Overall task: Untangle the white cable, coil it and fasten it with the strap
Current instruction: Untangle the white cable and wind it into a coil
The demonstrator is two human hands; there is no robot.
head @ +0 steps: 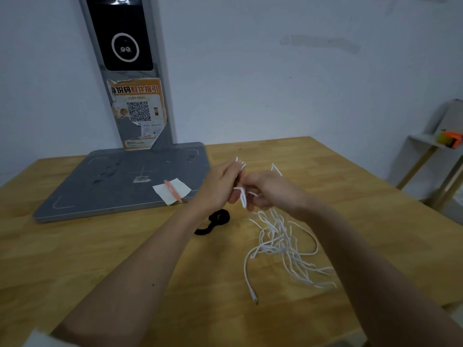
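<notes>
Both hands meet just above the middle of the frame, raised over a wooden table point(100, 251). The left hand point(220, 186) is curled with its fingers closed around several strands of the white cable point(280, 241), short loops of which stick up past the fingertips. The right hand point(270, 189) sits just beside it, fingers pinched on the same bunch; the blur there makes it hard to say exactly which strand each finger holds. From the hands the cable drops to the lower right of centre, where it lies on the table in a loose tangle, with one end and its plug trailing toward the bottom of the frame. A black strap point(215, 221) lies curled on the table just below the left hand. At centre left, a grey flat stand point(112, 186) carries a white slip of paper point(172, 191) with a pink pen point(172, 191) lying across it.
</notes>
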